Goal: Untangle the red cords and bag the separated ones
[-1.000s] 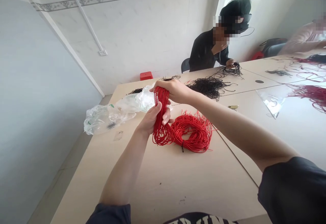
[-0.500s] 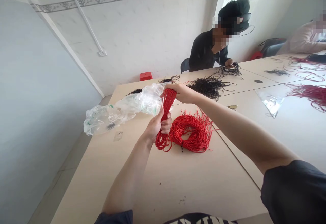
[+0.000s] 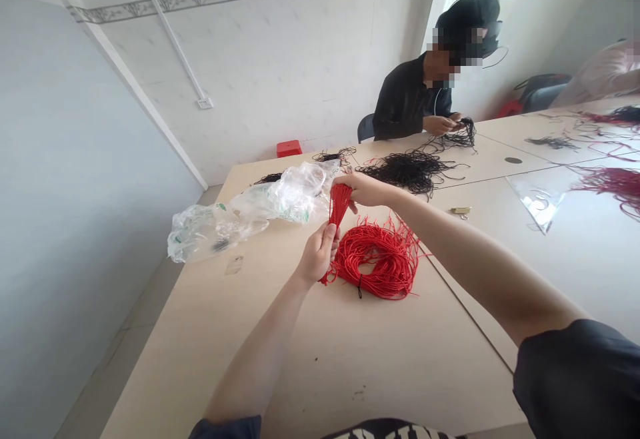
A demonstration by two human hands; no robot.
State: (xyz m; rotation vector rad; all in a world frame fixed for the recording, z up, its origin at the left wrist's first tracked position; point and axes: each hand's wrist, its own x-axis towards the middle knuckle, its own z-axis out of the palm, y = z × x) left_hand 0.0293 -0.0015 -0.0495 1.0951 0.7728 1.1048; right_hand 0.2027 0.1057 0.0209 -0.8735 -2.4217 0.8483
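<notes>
Cord coil [image 3: 377,262] on table [image 3: 320,359], plastic bag [image 3: 240,216] behind-left, loose cord pile [image 3: 405,169] behind, seated person [image 3: 420,99] beyond

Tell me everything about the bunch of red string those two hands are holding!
The bunch of thin red cords is many strands gathered tight into one narrow hank. It stretches slightly tilted above the pale wooden table. The right hand pinches its top; the left hand grips its lower end, where a small tuft pokes out beside a bigger coil of red cord. Whether they join is unclear.
</notes>
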